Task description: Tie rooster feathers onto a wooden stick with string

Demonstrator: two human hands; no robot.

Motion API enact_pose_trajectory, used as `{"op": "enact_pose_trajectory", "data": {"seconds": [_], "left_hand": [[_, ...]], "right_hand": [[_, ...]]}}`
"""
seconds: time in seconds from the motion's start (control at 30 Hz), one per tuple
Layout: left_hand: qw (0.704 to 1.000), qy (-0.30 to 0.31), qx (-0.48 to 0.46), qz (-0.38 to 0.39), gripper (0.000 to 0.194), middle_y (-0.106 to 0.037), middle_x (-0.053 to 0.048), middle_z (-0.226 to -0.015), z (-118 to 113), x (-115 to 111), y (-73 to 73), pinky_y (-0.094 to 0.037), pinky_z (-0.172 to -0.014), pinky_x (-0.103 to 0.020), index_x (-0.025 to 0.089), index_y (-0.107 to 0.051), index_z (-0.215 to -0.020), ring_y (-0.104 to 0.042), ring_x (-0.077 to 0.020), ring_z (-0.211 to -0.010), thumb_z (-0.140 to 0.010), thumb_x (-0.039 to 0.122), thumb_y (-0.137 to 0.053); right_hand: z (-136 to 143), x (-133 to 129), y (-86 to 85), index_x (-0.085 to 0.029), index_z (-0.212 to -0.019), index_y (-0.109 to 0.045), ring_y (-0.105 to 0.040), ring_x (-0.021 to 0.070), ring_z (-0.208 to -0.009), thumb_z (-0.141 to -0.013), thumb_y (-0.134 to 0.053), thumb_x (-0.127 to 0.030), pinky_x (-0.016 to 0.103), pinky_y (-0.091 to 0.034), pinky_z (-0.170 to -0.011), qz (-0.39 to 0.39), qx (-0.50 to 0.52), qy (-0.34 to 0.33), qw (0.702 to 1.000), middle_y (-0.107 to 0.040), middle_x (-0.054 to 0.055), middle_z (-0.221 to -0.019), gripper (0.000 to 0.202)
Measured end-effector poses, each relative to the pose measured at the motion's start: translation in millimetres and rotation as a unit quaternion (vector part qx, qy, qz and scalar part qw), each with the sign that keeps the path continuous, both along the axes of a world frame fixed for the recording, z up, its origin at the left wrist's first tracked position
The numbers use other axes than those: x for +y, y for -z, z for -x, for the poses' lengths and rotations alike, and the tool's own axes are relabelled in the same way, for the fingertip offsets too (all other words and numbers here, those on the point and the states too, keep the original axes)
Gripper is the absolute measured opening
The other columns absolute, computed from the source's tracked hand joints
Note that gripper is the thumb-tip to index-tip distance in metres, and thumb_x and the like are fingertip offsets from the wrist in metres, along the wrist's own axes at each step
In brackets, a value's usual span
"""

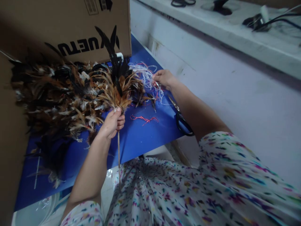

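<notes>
The left hand (113, 123) gripped the feather duster (117, 94) over the blue desk (141, 138), stick running six o'clock, feathers fanning twelve. At two o'clock, the right hand (164, 78) pinched pale string (147, 77).

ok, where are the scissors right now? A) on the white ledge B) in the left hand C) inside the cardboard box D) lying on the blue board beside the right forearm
D: the scissors lie on the blue board beside the right forearm, while the left hand grips a bundle of feathers on a thin stick and the right hand is at the loose strings.
</notes>
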State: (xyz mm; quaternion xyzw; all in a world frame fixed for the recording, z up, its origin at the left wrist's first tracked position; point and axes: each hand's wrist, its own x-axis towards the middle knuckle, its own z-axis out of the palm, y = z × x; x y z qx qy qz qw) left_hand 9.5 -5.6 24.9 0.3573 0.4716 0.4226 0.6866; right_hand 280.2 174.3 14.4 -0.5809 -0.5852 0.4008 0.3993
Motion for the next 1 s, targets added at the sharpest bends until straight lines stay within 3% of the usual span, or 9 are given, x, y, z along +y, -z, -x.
{"op": "enact_pose_trajectory", "data": {"seconds": [0.1,0.23,0.4,0.57,0.87,1.0], "left_hand": [[1.0,-0.002,0.003,-0.002,0.057,-0.031,0.011,-0.058,-0.1,0.0,-0.4,-0.013,-0.036,-0.011,0.021,-0.03,-0.073,-0.02,0.0007,-0.039,-0.073,0.054,-0.077],[1.0,0.0,0.004,-0.005,0.059,-0.031,0.011,-0.058,-0.3,-0.4,-0.5,-0.013,-0.036,-0.011,0.021,-0.029,-0.073,-0.02,0.0009,-0.039,-0.072,0.056,-0.077],[1.0,0.006,0.008,-0.011,0.063,-0.03,0.011,-0.057,-0.7,-0.9,-1.0,-0.014,-0.036,-0.011,0.021,-0.029,-0.072,-0.02,0.0014,-0.039,-0.067,0.058,-0.08],[1.0,0.005,0.009,-0.016,0.065,-0.03,0.012,-0.057,-0.8,-0.7,0.1,-0.013,-0.036,-0.011,0.021,-0.03,-0.072,-0.02,0.0014,-0.039,-0.064,0.061,-0.08],[1.0,-0.002,0.011,-0.011,0.064,-0.031,0.012,-0.057,-0.6,0.4,0.6,-0.013,-0.036,-0.011,0.021,-0.03,-0.073,-0.021,0.0013,-0.039,-0.064,0.059,-0.081],[1.0,-0.001,0.009,-0.011,0.065,-0.032,0.012,-0.057,-0.9,0.4,1.3,-0.013,-0.035,-0.011,0.021,-0.03,-0.072,-0.021,0.0013,-0.039,-0.063,0.06,-0.081]], "right_hand": [[3.3,-16.3,-18.4,-0.021,-0.076,-0.05,-0.054,0.009,-0.05,-0.093,-0.055,-0.013,0.022,-0.038,-0.047,0.079,0.055,0.031,0.995,-0.062,-0.001,-0.061,0.02],[0.2,-27.9,-28.8,-0.022,-0.081,-0.048,-0.054,0.0094,-0.048,-0.098,-0.047,-0.012,0.022,-0.034,-0.043,0.101,0.088,0.038,0.99,-0.062,-0.003,-0.059,0.02],[-9.7,-28.9,-25.4,-0.022,-0.083,-0.048,-0.052,0.0098,-0.045,-0.1,-0.045,-0.012,0.024,-0.035,-0.043,0.093,0.109,0.053,0.988,-0.062,-0.004,-0.057,0.02],[-17.8,-31.8,-24.4,-0.02,-0.083,-0.052,-0.056,0.0093,-0.052,-0.098,-0.049,-0.012,0.024,-0.042,-0.049,0.081,0.124,0.067,0.987,-0.069,-0.002,-0.068,0.017],[-27.2,-27.2,-21.2,-0.022,-0.086,-0.052,-0.058,0.0117,-0.056,-0.083,-0.056,-0.001,0.026,-0.045,-0.051,0.064,0.145,0.068,0.985,-0.069,0.002,-0.076,0.021],[-31.7,-25.4,-18.3,-0.025,-0.092,-0.053,-0.063,0.0148,-0.06,-0.078,-0.063,-0.007,0.03,-0.051,-0.055,0.059,0.145,0.037,0.987,-0.069,0.002,-0.08,0.025]]}}
